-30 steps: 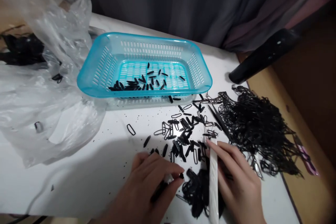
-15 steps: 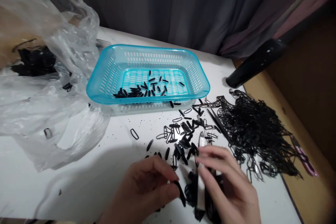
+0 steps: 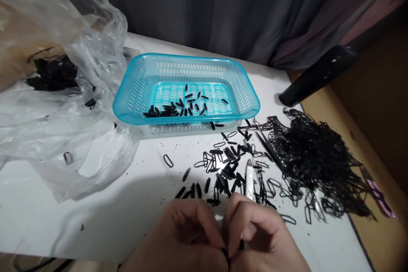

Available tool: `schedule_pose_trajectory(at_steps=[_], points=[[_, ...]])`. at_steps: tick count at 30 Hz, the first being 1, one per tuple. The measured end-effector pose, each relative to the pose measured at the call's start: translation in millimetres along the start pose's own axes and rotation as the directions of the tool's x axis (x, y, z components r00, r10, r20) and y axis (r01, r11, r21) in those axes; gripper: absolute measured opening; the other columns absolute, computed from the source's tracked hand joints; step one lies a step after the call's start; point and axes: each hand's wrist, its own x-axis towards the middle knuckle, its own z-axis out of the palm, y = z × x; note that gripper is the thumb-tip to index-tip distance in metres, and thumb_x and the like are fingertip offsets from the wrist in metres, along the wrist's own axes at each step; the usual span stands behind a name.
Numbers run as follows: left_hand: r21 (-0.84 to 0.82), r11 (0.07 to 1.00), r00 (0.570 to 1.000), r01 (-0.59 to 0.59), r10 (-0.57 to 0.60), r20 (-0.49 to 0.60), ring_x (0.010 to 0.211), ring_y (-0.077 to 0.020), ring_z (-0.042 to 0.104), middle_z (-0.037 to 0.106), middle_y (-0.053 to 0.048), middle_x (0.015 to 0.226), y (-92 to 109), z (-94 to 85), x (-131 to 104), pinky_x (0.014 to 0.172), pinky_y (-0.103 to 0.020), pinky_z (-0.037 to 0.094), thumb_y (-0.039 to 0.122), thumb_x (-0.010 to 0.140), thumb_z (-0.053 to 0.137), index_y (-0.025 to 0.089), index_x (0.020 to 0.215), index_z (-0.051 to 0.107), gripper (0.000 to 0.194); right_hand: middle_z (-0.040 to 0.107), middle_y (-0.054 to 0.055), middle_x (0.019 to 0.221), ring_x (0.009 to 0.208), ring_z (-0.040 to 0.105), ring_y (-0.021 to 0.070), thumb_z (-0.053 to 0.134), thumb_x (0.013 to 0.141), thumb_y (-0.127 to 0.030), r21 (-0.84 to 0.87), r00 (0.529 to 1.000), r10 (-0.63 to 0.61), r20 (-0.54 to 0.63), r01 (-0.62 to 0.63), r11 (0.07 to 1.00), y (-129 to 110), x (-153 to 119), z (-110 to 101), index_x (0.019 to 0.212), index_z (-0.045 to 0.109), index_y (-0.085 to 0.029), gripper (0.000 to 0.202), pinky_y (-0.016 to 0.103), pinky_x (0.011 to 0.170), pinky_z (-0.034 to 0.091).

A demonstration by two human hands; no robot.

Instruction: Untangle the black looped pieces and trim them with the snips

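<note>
My left hand [image 3: 191,233] and my right hand [image 3: 258,229] meet at the bottom of the view, fingertips pinched together around a small black piece [image 3: 225,254], mostly hidden by the fingers. Just beyond them lie many loose black pieces [image 3: 228,170] and thin black loops. A white-handled tool [image 3: 250,180] lies beside my right hand, partly covered by it. Farther back, a blue basket [image 3: 186,121] holds several black pieces on its bottom.
A large tangled heap of black loops [image 3: 321,165] lies on the right, with pink-handled scissors [image 3: 381,199] beyond it. Clear plastic bags [image 3: 95,153] cover the left. A black cylindrical object [image 3: 315,76] leans at the back right, before a dark curtain [image 3: 197,8].
My right hand has moved left from the white-handled tool to meet my left hand at the black piece. The view has shifted slightly.
</note>
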Motion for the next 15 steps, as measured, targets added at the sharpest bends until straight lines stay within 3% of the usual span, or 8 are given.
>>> schedule_pose_trajectory(at_steps=[4,9,15], points=[[0.025,1.0,1.0,0.017,-0.017,0.001,0.06,-0.0126,0.065,0.074,0.001,0.062,-2,0.4,1,0.056,-0.02,0.043,0.003,0.056,0.087,0.02,0.058,0.075,0.02,0.064,-0.007,0.073,0.069,0.061,0.0058,0.074,0.063,0.012,-0.054,0.998,0.023,0.051,-0.02,0.998,1,-3,-4,0.07,0.075,-0.023,0.036,0.011,0.06,0.044],[0.078,0.995,0.998,0.059,-0.056,-0.037,0.061,-0.0154,0.063,0.072,-0.002,0.067,-5,-1.7,0,0.057,-0.024,0.041,0.015,0.056,0.091,0.018,0.061,0.073,0.019,0.062,-0.007,0.069,0.065,0.055,0.0068,0.068,0.067,0.009,-0.211,0.999,0.046,-0.011,-0.047,0.976,4,-7,-9,0.066,0.064,-0.02,0.029,0.015,0.057,0.038],[0.164,0.984,0.998,-0.061,0.066,-0.02,0.063,-0.0137,0.058,0.065,0.0,0.067,-9,-6.9,-3,0.06,-0.025,0.042,0.034,0.067,0.089,0.019,0.069,0.071,0.024,0.054,-0.003,0.077,0.072,0.049,0.0131,0.072,0.083,-0.026,-0.353,0.999,0.019,0.027,-0.008,0.936,4,-12,-13,0.075,0.056,-0.021,0.019,0.024,0.063,0.036]])
